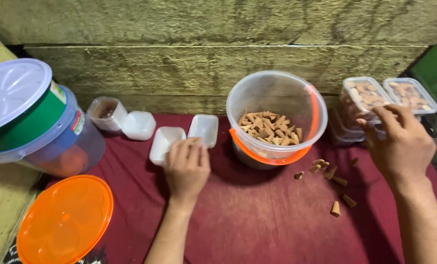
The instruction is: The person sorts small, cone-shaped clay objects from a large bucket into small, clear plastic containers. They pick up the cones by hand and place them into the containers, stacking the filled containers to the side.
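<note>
Three white trays are counted on the red cloth (257, 220), and the left hand (187, 168) is laid flat, fingers pressed together, on the near tray (162, 142), with a second tray (203, 129) just beside and a third (138, 125) further left. The right hand (402, 139) is curled, fingers bent, over the nearer of two filled boxes (364, 95); whether it is gripped cannot be told. Seven loose cones (335, 209) are seen beside the one bucket (272, 117), and one orange lid (64, 220) lies at left

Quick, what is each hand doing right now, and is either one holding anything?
Left hand: fingers together, resting on a white tray; no grip visible.
Right hand: fingers curled at the filled clear boxes; whether it grips one cannot be told.
</note>
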